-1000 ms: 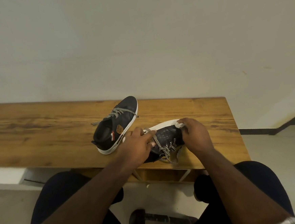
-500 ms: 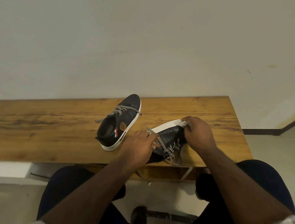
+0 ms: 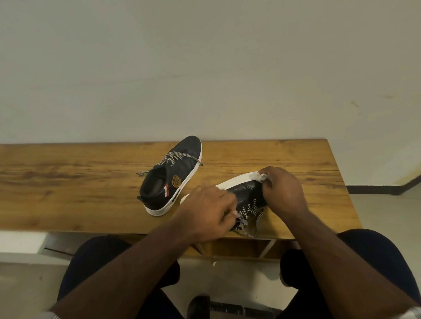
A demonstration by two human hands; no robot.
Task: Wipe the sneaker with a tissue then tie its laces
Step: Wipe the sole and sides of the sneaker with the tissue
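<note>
The left hand is covering the back of the tipped sneaker. The right hand is hiding most of the tissue. The table is running off the left edge.

Wooden table w/ two dark sneakers: one upright near centre; second sneaker tipped on its side nr front edge, white sole facing away.

Both bare forearms reach forward from the knees, close together; the left hand curls palm-down, fingers bent. The right hand arches, its fingertips pinching something white.
</note>
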